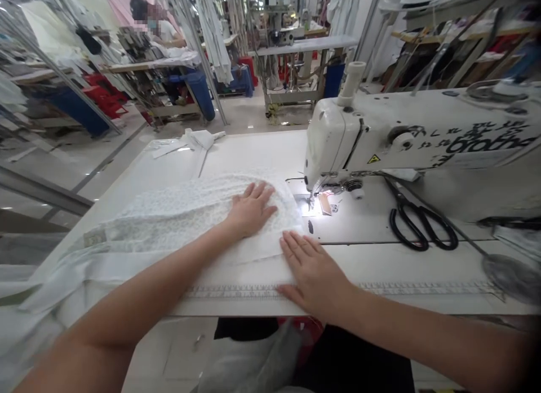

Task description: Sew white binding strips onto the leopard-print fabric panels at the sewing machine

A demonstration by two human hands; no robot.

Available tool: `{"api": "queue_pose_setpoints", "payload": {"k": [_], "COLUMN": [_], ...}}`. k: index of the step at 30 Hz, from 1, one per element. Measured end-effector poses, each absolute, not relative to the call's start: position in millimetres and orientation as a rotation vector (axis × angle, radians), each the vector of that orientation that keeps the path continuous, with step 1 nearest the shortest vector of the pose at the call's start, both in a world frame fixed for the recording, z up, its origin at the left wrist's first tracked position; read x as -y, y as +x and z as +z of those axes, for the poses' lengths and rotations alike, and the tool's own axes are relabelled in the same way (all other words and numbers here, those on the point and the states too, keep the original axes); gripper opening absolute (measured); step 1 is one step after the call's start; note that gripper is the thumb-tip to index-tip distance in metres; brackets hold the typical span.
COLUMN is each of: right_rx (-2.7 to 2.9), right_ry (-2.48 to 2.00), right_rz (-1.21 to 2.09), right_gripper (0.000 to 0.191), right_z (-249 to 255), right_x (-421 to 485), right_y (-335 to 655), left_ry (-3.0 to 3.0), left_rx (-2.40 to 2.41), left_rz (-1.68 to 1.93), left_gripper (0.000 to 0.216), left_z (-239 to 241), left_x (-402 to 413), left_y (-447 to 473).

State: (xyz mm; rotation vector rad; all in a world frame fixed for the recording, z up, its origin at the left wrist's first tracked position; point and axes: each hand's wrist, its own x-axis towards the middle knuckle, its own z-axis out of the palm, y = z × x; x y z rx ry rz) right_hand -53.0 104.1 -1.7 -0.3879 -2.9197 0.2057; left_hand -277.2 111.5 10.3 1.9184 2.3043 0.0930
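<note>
Sewing workroom seen from head height: racks of hanging white garments and further tables fill the background, where a co-worker sits at a far machine, mostly hidden by equipment. In the foreground, a white counter carries a Brother industrial sewing machine, its right end cut off by the frame. White lace fabric lies across the counter, its near end at the presser foot and the rest trailing over the left edge, out of view. The left hand rests on the lace and the right hand on its front fold, both flat and well apart, a placement that appears to keep the layers smooth and in line with the machine. All the fingers are spread and released, pressing down without gripping. Black-handled tailor's shears lie right of the machine bed, within easy reach of the right hand, while a printed measuring strip runs along the counter's front. Smallest details are hard to make out — lamp glare hides the needle, and a small tan tag beside it cannot be read.
</note>
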Motion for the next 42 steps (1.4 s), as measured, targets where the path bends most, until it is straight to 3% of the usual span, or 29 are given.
{"api": "queue_pose_setpoints", "payload": {"k": [6, 11, 18, 23, 42], "right_rx": [2.857, 2.806, 2.749, 2.752, 2.810], "right_ry": [-0.438, -0.468, -0.497, -0.484, -0.567], "right_rz": [0.079, 0.075, 0.105, 0.167, 0.208], "right_gripper": [0.050, 0.050, 0.054, 0.055, 0.061], "right_z": [2, -1, -4, -3, -2], "right_x": [-173, -185, -186, -189, -189], "right_y": [-20, -21, -20, -18, -19], "left_ry": [2.109, 2.193, 2.264, 2.268, 2.291], "left_rx": [-2.162, -2.104, -2.049, -1.712, -1.702], "left_rz": [0.124, 0.150, 0.490, 0.625, 0.517], "left_gripper": [0.053, 0.045, 0.021, 0.023, 0.031], "left_z": [4, 6, 13, 9, 2], "left_x": [-164, -186, -170, -135, -138], "left_y": [-267, -279, -247, -221, -233]}}
